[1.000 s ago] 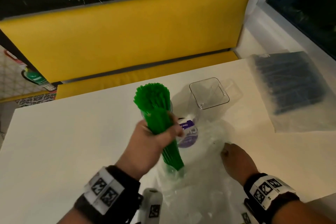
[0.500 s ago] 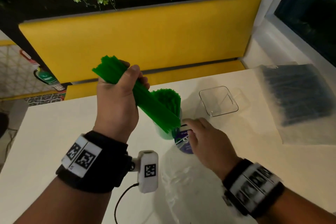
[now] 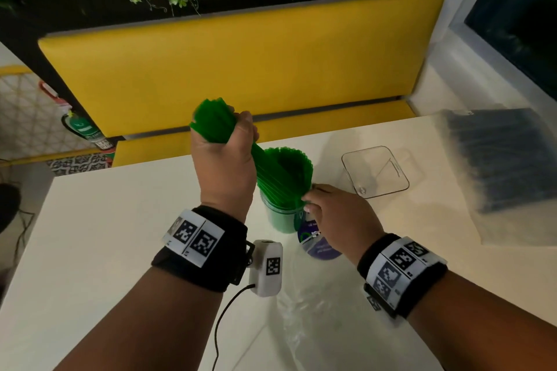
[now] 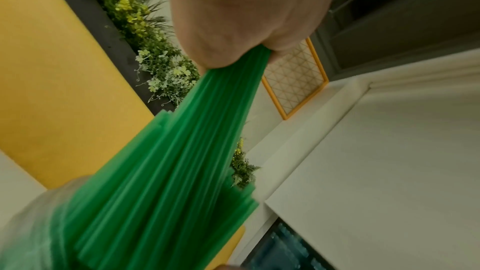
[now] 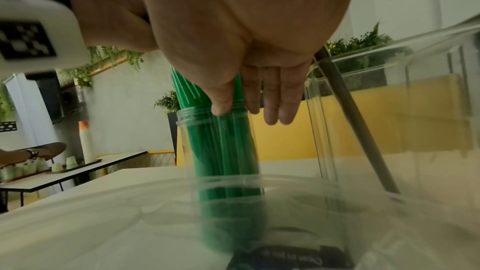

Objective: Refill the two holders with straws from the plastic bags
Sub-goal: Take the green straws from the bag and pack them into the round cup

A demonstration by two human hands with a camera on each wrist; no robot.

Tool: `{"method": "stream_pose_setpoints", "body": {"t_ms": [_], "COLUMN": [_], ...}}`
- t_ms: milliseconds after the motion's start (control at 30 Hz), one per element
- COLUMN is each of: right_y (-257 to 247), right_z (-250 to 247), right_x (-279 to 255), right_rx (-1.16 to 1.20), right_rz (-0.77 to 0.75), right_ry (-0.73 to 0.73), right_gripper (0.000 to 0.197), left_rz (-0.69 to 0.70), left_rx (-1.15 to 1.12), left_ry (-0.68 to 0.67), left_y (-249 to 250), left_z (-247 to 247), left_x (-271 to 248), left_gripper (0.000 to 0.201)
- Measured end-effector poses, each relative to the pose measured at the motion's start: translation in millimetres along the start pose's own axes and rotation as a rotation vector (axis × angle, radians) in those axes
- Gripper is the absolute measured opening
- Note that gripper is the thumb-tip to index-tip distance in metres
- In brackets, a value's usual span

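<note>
My left hand (image 3: 232,144) grips a bundle of green straws (image 3: 217,123) near its top, tilted, with the lower ends inside the round clear holder (image 3: 278,220). That holder stands mid-table, packed with green straws. The left wrist view shows the left hand (image 4: 249,17) closed round the bundle (image 4: 194,151). My right hand (image 3: 328,214) touches the holder's rim with straight fingers; its thumb (image 5: 221,108) lies against the round holder (image 5: 221,151). A square clear holder (image 3: 376,173) to the right contains one dark straw (image 5: 355,120).
A plastic bag of dark straws (image 3: 500,159) lies at the table's right end. An emptied clear bag (image 3: 304,319) with a purple label (image 3: 319,247) lies in front of the round holder. A yellow bench (image 3: 241,69) runs behind the white table (image 3: 120,235).
My left hand pulled the green bundle out of the clear bag, raised it and tipped its lower ends into the round holder. My right hand left the bag and moved to the holder's rim.
</note>
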State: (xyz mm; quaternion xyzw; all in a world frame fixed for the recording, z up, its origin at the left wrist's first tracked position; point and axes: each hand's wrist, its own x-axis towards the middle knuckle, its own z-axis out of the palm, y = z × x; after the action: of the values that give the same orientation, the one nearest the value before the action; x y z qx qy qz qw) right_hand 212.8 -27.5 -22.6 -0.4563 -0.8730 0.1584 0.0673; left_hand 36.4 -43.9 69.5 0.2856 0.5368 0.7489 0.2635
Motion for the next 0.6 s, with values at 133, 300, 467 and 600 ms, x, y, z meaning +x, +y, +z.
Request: {"method": "stream_pose_setpoints", "body": {"t_ms": [133,300,467,600], "right_y": [-0.9,-8.3,-12.3,-14.1], "right_z": [-4.3,-11.6,-18.3,-13.6], "right_x": [0.4,0.4,7.0,9.9], "right_rx": [-0.016,-0.07,-0.099,-0.03], "right_rz": [-0.009,0.02,0.103,0.172], "right_ry": [-0.008,0.008,-0.051,-0.053], "right_gripper": [0.025,0.045,0.048,0.044], "left_rz": [0.082,0.103,0.129,0.171], "left_rx": [0.07,0.08,0.101,0.109], "left_ry": [-0.051,-0.113,-0.19,-0.217], "left_y": [-6.9,-5.6,-4.4,-3.7], "left_z": [1.2,-1.4,-5.6,-3.9], "left_x": [-4.7,-0.6,-3.4,-10.3], "left_gripper": [0.023,0.03,0.011,0.012]}}
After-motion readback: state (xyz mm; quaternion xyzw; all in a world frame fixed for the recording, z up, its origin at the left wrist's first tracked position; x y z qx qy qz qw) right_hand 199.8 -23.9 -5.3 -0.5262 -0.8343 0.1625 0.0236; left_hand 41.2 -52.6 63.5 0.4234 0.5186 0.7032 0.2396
